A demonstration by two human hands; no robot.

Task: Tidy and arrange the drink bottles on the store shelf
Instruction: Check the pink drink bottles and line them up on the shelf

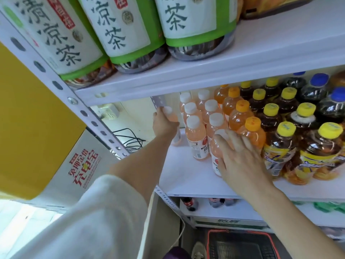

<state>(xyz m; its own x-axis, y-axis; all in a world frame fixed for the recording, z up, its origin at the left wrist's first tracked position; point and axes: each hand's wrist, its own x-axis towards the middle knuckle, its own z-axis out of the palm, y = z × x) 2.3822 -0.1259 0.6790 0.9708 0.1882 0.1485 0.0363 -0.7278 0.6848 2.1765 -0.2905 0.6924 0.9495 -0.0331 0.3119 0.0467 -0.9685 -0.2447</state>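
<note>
On the white middle shelf [188, 181] stand several pink drink bottles with white caps [196, 136], in rows running to the back. My left hand [164, 124] is wrapped around one pink bottle [171, 116] at the left end of those rows, deep in the shelf. My right hand [240, 157] lies with spread fingers against the front pink bottle [215, 152] and an orange-capped bottle [252, 131] beside it. It presses on them and does not enclose either.
Brown tea bottles with yellow caps [283, 144] and dark bottles with blue caps [317, 86] fill the shelf's right side. Large green-labelled tea bottles [127, 28] sit on the shelf above. A power strip and cables [128, 139] lie behind the left upright. A red basket [240, 243] sits on the floor.
</note>
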